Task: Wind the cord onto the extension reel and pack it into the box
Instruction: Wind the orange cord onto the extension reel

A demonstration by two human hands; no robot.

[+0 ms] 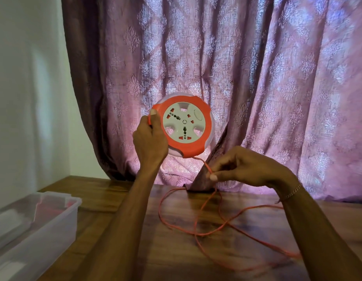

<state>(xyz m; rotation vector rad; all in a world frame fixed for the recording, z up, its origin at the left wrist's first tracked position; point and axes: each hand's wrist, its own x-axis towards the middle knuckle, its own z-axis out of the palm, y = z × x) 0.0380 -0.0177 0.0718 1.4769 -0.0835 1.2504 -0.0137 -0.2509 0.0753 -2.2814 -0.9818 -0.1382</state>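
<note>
1. Nearest, loose loops of orange cord [198, 228] sprawl over the wooden tabletop [135, 250], so most of the winding looks undone.
2. At near left stands the clear plastic box [54, 220], open and within reach for packing.
3. The right hand [243, 167] pinches the cord between thumb and fingertip, likely to feed it in.
4. Farther, the left hand [150, 142] clenches the rim of the extension reel [184, 124], held upright before the curtain [257, 78].
</note>
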